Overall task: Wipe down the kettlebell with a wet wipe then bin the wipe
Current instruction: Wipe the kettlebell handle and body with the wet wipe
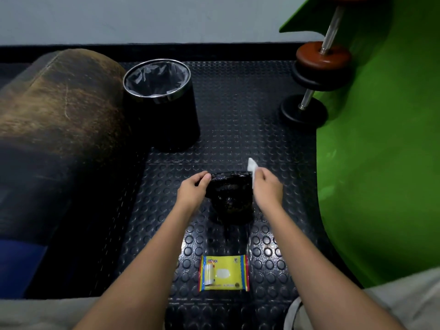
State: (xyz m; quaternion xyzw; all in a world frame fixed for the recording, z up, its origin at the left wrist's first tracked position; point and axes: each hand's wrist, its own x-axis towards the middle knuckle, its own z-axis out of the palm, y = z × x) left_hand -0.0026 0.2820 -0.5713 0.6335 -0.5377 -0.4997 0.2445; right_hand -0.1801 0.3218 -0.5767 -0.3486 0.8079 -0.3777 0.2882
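Gym corner w/ studded rubber floor mat [238, 120], dumbbells [309, 91], worn padded bolster [59, 110].

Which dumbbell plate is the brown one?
The top plate on the rack, at the bar's lower end. The plates below it are black.

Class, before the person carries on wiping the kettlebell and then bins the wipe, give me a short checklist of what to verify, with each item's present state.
1. left hand grips the kettlebell handle to steady it: ok.
2. right hand holds the wet wipe against the handle: ok.
3. Kettlebell stands on the rubber floor: ok.
4. bin is open, lined, beyond the kettlebell: ok.
5. wipe pack lies clear of the work: ok.
6. Whole kettlebell wiped: cannot tell.
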